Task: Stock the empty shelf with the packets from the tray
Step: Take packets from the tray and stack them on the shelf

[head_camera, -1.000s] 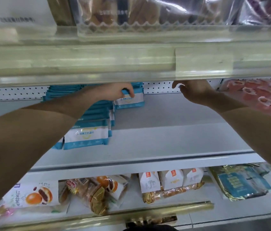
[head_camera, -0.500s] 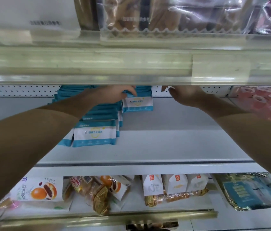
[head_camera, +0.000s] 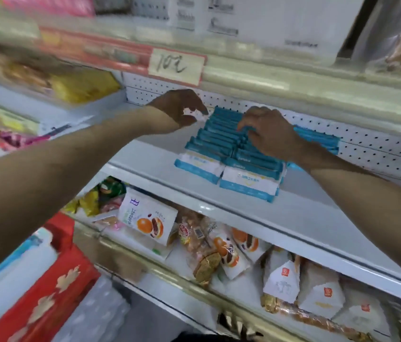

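Note:
Blue-and-white packets [head_camera: 247, 183] stand in two rows on the white shelf [head_camera: 317, 213], with more packets [head_camera: 317, 139] lying behind them against the pegboard back. My left hand [head_camera: 177, 107] reaches to the far end of the left row [head_camera: 200, 166], and its thumb and fingers pinch a white-faced packet [head_camera: 194, 115] there. My right hand [head_camera: 268, 132] lies over the middle of the right row, with bent fingertips resting on the packets' top edges. The picture is blurred by motion.
A price strip with a handwritten tag [head_camera: 176, 65] overhangs the shelf just above my hands. The shelf below holds pastry bags [head_camera: 147, 220] and white triangular packs [head_camera: 283, 280]. A red leaf-patterned container [head_camera: 46, 299] stands at lower left. Yellow snack bags [head_camera: 83, 87] fill the neighbouring bay.
The view has swung left and tilted. My right hand moved left from the bare shelf back onto the packet rows. My left hand shifted to the far end of the left row.

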Demonstrator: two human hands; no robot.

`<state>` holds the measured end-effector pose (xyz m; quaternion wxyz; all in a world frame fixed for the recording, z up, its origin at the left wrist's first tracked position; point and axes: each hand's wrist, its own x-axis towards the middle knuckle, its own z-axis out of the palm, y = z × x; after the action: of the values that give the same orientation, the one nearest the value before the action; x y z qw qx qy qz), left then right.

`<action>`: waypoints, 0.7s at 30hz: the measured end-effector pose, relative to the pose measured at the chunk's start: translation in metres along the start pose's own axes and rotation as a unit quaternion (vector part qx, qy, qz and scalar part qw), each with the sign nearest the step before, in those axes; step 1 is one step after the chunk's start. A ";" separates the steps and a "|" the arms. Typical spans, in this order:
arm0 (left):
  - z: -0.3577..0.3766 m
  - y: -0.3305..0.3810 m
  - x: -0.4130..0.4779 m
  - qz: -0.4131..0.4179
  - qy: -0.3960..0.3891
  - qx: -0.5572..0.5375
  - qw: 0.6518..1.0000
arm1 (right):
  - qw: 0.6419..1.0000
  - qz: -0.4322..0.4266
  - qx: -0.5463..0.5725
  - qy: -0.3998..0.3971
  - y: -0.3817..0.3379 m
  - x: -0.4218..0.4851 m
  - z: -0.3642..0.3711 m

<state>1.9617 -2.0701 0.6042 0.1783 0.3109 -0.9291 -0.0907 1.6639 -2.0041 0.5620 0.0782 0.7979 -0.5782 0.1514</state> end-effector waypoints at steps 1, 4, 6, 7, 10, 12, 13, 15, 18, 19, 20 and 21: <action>-0.011 -0.016 -0.025 -0.033 0.010 -0.004 0.999 | 1.000 -0.024 0.004 -0.001 -0.024 0.017 0.005; -0.042 -0.055 -0.105 -0.101 0.008 0.036 0.994 | 0.996 -0.092 0.018 -0.009 -0.097 0.064 0.020; -0.062 -0.075 -0.162 -0.140 0.012 0.053 0.989 | 0.991 -0.123 0.059 -0.009 -0.145 0.090 0.035; -0.070 -0.085 -0.191 -0.165 0.020 0.060 0.984 | 0.987 -0.137 0.079 -0.011 -0.172 0.100 0.043; -0.089 -0.106 -0.276 -0.245 0.034 0.076 0.966 | 0.974 -0.199 0.105 -0.010 -0.256 0.120 0.067; -0.095 -0.114 -0.331 -0.289 0.040 0.081 0.953 | 0.961 -0.240 0.132 -0.025 -0.309 0.127 0.085; -0.096 -0.118 -0.357 -0.313 0.043 0.079 0.946 | 0.953 -0.264 0.145 -0.037 -0.334 0.128 0.095; -0.094 -0.121 -0.408 -0.357 0.045 0.070 0.930 | 0.938 -0.301 0.160 -0.065 -0.382 0.127 0.114; -0.082 -0.126 -0.479 -0.419 0.046 0.051 0.905 | 0.917 -0.341 0.167 -0.120 -0.441 0.120 0.147; -0.077 -0.127 -0.500 -0.439 0.042 0.046 0.896 | 0.907 -0.356 0.171 -0.145 -0.457 0.117 0.158; -0.070 -0.128 -0.520 -0.455 0.038 0.040 0.889 | 0.897 -0.368 0.169 -0.177 -0.470 0.115 0.170; -0.064 -0.127 -0.537 -0.466 0.034 0.034 0.883 | 0.888 -0.374 0.159 -0.215 -0.482 0.114 0.183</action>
<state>2.4551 -1.8470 0.4799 0.1366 0.7169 -0.6729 -0.1210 2.1805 -2.0074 0.4522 -0.1247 0.9699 -0.2074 0.0258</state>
